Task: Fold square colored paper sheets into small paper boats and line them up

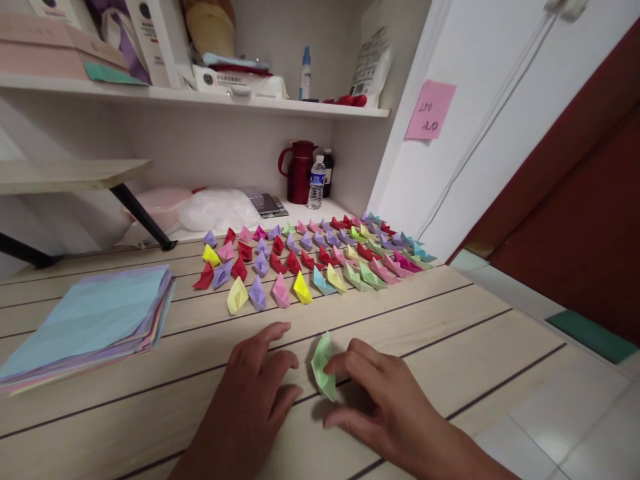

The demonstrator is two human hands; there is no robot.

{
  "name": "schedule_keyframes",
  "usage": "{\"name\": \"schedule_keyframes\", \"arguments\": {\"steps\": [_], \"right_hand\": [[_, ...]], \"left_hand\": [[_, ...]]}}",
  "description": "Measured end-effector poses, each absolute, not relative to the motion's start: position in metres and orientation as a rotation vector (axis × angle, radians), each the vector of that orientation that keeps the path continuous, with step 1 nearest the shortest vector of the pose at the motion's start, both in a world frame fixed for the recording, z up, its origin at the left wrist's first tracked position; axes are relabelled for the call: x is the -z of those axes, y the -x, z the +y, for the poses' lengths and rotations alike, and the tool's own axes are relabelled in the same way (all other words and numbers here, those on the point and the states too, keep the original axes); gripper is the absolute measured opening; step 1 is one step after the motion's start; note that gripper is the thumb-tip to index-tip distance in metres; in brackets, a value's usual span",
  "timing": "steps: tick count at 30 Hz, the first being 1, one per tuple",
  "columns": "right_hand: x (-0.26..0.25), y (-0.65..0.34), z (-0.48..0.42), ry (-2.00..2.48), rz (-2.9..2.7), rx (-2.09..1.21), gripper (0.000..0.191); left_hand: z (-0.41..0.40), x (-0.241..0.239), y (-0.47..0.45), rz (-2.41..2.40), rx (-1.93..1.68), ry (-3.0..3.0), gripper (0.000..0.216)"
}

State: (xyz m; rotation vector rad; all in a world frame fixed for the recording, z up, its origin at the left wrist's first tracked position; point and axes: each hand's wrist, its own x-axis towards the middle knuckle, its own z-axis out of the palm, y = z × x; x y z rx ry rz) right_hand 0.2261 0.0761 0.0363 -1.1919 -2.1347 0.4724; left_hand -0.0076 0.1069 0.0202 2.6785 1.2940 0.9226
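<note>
A light green folded paper boat (323,367) is on the wooden table between my two hands. My right hand (383,393) is at its right side, with a fingertip overlapping the boat and the thumb apart from it, below. Whether that fingertip presses on the paper I cannot tell. To the left of the boat is my left hand (260,387), fingers curved and spread, holding nothing. Beyond both hands are rows of small paper boats in many colours, among them a yellow boat (302,289), a pink boat (281,291) and a blue boat (323,282).
A stack of coloured paper sheets (95,317) lies at the left, light blue on top. Behind the boats are a dark red jug (300,173), a water bottle (317,183) and a white plastic bag (217,210). A small raised shelf (70,175) stands at back left.
</note>
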Motion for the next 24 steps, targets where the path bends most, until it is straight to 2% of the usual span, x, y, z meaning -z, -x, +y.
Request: {"name": "schedule_keyframes", "arguments": {"steps": [2,7,12,16,20,23,24], "right_hand": [[-0.035,-0.224,0.077,1.197,-2.171,-0.449,0.009],[-0.034,-0.228,0.080,1.117,-2.168,-0.546,0.018],[-0.034,-0.237,0.084,1.026,-2.125,-0.777,0.026],[-0.036,-0.242,0.087,1.053,-2.075,-0.805,0.032],[-0.041,-0.242,0.083,1.114,-2.007,-0.799,0.022],[-0.042,-0.239,0.081,1.168,-2.037,-0.767,0.040],[-0.041,-0.238,0.080,1.177,-2.064,-0.752,0.039]], "left_hand": [[0.107,-0.020,0.008,1.296,-0.962,-2.685,0.024],[0.107,-0.026,0.007,1.275,-1.016,-2.705,0.034],[0.105,-0.030,0.007,1.234,-1.035,-2.784,0.028],[0.102,-0.032,0.005,1.181,-1.033,-2.868,0.029],[0.103,-0.032,0.002,1.220,-1.052,-2.867,0.028],[0.104,-0.031,0.003,1.234,-1.078,-2.868,0.028],[0.104,-0.031,0.003,1.234,-1.081,-2.868,0.028]]}}
